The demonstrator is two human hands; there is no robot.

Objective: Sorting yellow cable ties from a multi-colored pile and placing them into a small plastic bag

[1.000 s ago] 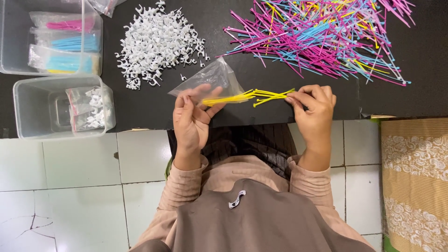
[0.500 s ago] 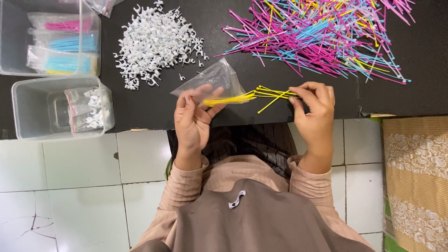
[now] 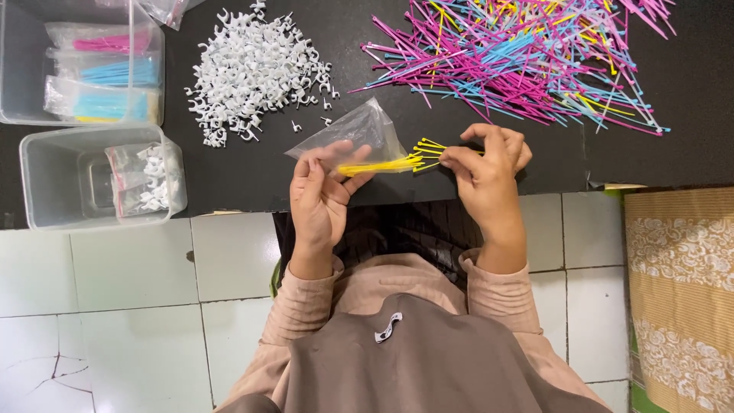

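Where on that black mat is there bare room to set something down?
A bare strip of black mat lies between the lower clear tub and the left hand, below the white clip heap. Another bare patch sits at the right edge, under the coloured tie pile. The top is crowded; the right hand feeds yellow ties into a clear bag.

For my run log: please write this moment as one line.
left hand: holds clear bag | right hand: pushes yellow ties in
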